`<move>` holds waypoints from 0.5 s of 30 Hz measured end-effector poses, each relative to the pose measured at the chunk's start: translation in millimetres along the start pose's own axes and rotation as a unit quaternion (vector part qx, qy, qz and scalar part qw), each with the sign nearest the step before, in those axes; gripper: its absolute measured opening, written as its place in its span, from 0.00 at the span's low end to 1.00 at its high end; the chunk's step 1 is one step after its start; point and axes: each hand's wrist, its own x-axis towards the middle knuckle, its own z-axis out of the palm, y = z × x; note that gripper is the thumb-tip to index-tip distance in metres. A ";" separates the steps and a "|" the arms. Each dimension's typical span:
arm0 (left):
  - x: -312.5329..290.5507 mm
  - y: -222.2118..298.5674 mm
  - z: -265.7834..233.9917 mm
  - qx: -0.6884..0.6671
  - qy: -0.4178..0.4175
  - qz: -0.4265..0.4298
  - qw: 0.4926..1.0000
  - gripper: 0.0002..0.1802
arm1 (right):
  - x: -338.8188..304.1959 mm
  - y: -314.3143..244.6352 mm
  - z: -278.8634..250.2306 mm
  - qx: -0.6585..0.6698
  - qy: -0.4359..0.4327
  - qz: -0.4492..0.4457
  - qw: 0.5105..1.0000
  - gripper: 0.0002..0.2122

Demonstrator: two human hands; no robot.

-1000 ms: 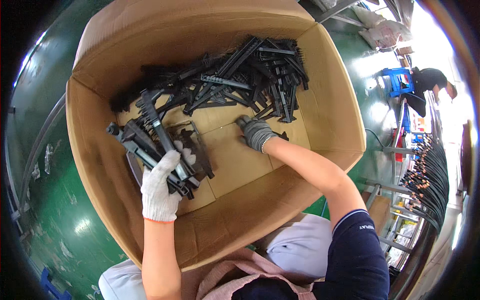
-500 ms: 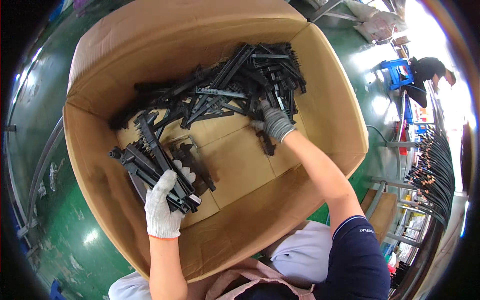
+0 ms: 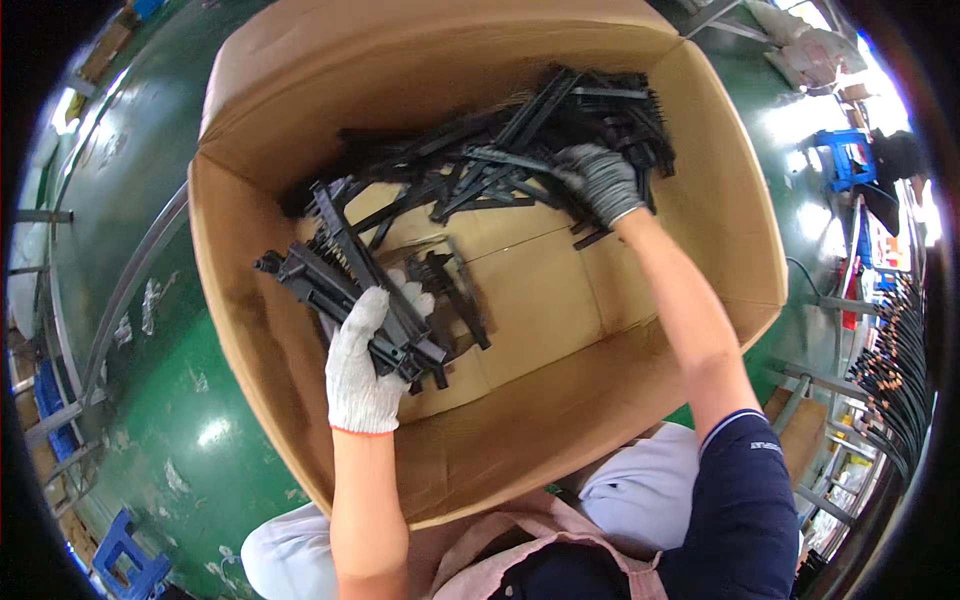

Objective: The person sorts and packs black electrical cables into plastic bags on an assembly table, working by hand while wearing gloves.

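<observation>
A bundle of long black plastic strips point(image 3: 345, 305), some with comb-like teeth, is gripped in my left hand point(image 3: 362, 370), which wears a white knitted glove. That hand is over the left part of a large cardboard box point(image 3: 540, 285). Deep in the box, at the far right, my right hand point(image 3: 605, 185) in a grey glove reaches into a tangled heap of similar black strips point(image 3: 440, 150). Its fingers are closed around the end of a dark strip point(image 3: 510, 159), their tips partly hidden. A few more black pieces point(image 3: 455, 295) lie just beyond my left hand.
The box's walls rise around both forearms. Green floor point(image 3: 190, 400) surrounds it. A bunch of black cables point(image 3: 890, 370) hangs on a metal rack at the right. Blue stools stand at the far right point(image 3: 846, 160) and lower left point(image 3: 130, 560).
The whole view has shifted, so the box sits farther right. My right hand has moved from the heap's near edge farther into the strips. My left hand keeps its bundle.
</observation>
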 end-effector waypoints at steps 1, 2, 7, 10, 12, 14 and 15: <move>-0.3 4.3 -2.1 -0.010 0.003 -0.003 1.000 0.17 | 0.1 -5.4 -19.0 0.085 0.021 0.031 0.996 0.18; 1.3 4.4 -1.7 -0.024 -0.002 -0.012 1.000 0.17 | -3.6 8.6 -30.6 0.189 0.093 0.057 0.976 0.19; -10.0 19.3 6.3 -0.012 -0.021 -0.001 1.000 0.18 | 6.5 29.6 -93.2 0.542 0.277 0.236 0.758 0.21; -6.5 21.9 -1.6 -0.011 -0.009 0.018 1.000 0.19 | -1.9 16.9 -97.2 0.559 0.255 0.269 0.742 0.18; -7.2 25.3 -6.7 0.031 -0.020 0.004 0.999 0.19 | -9.7 -8.8 -96.1 0.555 0.221 0.288 0.748 0.16; -10.3 26.2 -8.6 0.062 -0.025 -0.009 0.998 0.19 | -16.8 -39.1 -90.1 0.502 0.223 0.055 0.833 0.22; -17.5 30.1 -11.4 0.100 -0.015 0.003 0.995 0.19 | -19.9 -67.3 -89.5 0.476 0.195 0.006 0.857 0.21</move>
